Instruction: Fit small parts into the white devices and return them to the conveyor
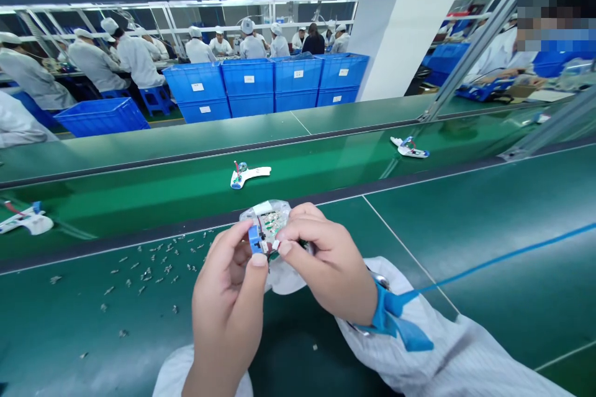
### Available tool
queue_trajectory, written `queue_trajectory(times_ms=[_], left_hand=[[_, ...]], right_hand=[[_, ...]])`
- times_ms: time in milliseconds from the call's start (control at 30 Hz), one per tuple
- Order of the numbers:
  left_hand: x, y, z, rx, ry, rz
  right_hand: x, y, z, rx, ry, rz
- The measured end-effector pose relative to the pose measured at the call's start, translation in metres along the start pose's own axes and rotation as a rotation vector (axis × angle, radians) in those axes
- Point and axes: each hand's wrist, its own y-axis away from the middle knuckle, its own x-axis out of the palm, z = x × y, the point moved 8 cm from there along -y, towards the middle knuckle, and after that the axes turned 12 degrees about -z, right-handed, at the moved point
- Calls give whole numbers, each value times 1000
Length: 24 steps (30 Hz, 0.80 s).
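Note:
My left hand [233, 285] pinches a small electronic assembly [256, 239] with a blue end between thumb and fingers. At its right side my right hand [321, 254] has thumb and forefinger closed on a small white connector [276, 245]. Dark and reddish wires show between the two, partly covered by the fingers. Just behind and below the hands lies a clear plastic bag [286, 279] with small metal and green parts [272, 222] in it. A blue wrist strap [386, 313] with a cord is round my right wrist.
Many tiny metal parts [162, 260] lie scattered on the green bench at left. On the green conveyor belt [316, 161] rest white curved shells [254, 175] with blue ends and wires. Metal posts [470, 56] rise at right. Beyond are stacked blue crates [249, 80] and seated workers in white.

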Motion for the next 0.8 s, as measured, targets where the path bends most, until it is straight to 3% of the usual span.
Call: queue_trajectory(times_ms=[200, 600, 800], left_hand=[[4, 5, 1, -135, 78, 93], [6, 8, 4, -182, 125, 195], [6, 7, 3, -120, 42, 219]], right_hand=[[-3, -1, 8, -35, -21, 103], [-5, -2, 17, -163, 19, 203], [-5, 1, 20, -262, 124, 244]])
